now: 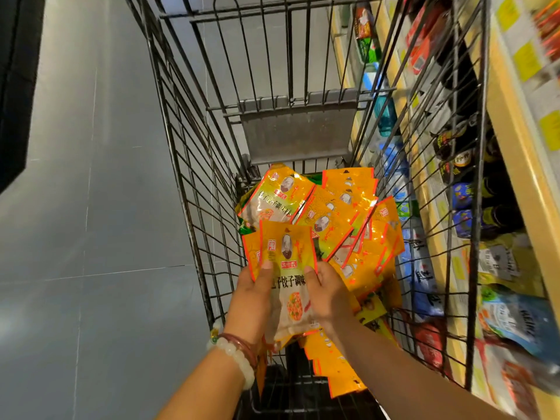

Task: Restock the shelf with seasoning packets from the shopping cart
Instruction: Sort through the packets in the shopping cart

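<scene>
Inside the wire shopping cart [188, 165] lies a heap of orange-yellow seasoning packets [348, 219]. Both my hands are down in the cart. My left hand [253, 301] and my right hand [325, 295] hold a small stack of the same packets [288, 253] upright between them, thumbs pressed on the front packet's face. More packets lie under my right forearm. The shelf [515, 153] runs along the cart's right side, its tiers seen through the wires.
The shelf tiers hold dark bottles [472, 189], blue and white pouches [515, 322] and red packets, with yellow price tags on the edges. The cart's grey child-seat flap [298, 131] stands at its far end. Grey tiled floor [91, 207] lies left of the cart.
</scene>
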